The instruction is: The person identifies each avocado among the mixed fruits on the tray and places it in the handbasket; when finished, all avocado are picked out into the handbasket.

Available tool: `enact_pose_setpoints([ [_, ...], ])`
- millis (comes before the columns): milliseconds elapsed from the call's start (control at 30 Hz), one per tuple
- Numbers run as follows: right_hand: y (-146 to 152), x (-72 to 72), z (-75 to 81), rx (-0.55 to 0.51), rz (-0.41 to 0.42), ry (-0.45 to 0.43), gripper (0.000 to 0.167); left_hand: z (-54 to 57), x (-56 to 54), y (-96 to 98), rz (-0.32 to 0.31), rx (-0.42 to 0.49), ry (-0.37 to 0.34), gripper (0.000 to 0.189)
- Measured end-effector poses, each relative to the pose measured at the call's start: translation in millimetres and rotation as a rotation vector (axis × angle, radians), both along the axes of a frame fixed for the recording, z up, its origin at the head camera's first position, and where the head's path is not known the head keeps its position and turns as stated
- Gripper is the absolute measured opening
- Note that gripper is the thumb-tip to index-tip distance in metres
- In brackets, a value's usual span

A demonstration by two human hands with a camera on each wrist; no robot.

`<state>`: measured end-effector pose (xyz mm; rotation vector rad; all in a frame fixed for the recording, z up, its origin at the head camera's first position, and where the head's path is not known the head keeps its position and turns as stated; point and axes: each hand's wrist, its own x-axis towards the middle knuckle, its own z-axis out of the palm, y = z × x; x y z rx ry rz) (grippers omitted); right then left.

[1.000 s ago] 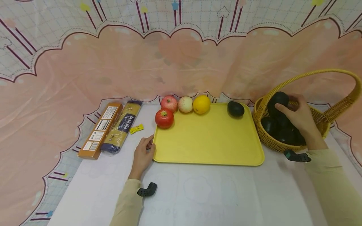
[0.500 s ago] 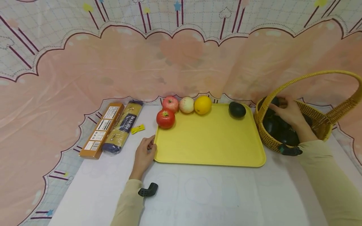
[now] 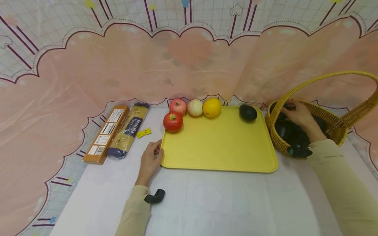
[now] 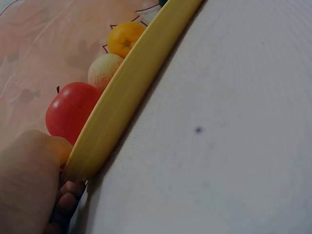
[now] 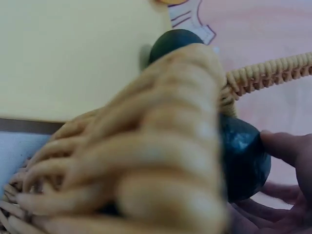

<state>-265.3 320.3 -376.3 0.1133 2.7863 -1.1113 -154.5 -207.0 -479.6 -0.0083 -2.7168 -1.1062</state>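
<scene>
At the yellow tray's (image 3: 218, 147) left edge, my left hand (image 3: 150, 160) grips the rim. The left wrist view shows the thumb on top and the curled fingers at the tray's underside (image 4: 114, 114). My right hand (image 3: 302, 118) reaches into the wicker basket (image 3: 279, 144) on the right. It holds a dark avocado (image 5: 246, 158) between thumb and fingers, largely hidden in the head view. More dark avocados (image 3: 298, 139) lie in the basket. One avocado (image 3: 248, 113) rests in the tray's back right corner.
Along the tray's back left are a red tomato-like fruit (image 3: 173, 122), a pink apple (image 3: 178, 107), a pale round fruit (image 3: 195, 108) and a yellow-orange fruit (image 3: 212, 107). Further left lie a pasta packet (image 3: 128, 131), an orange-brown box (image 3: 106, 136) and a yellow wrapper (image 3: 143, 132). The basket's handle (image 3: 327, 77) arches high.
My right hand has lowered the avocado it held above the basket into its left back part, then stayed there. My left hand has kept its place on the tray.
</scene>
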Motion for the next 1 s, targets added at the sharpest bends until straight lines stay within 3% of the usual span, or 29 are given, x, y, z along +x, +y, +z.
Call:
enact_pose_setpoints([
  [133,1,-0.8,-4.1,0.002,0.031,0.014,0.076,0.3,-0.4,0.4,-0.005,0.005,0.000,0.039],
  [400,0,1.1,-6.7,0.069,0.034,-0.025,0.088,1.6,-1.2,0.8,0.000,0.011,-0.009,0.038],
  [667,-3,1.0,-11.9,0.189,0.059,0.038,0.075,2.7,-0.9,0.2,0.008,0.002,-0.034,0.040],
  [1000,-4,0.9,-18.1,0.228,0.104,0.054,0.069,1.3,-0.9,0.3,0.004,-0.002,-0.024,0.039],
])
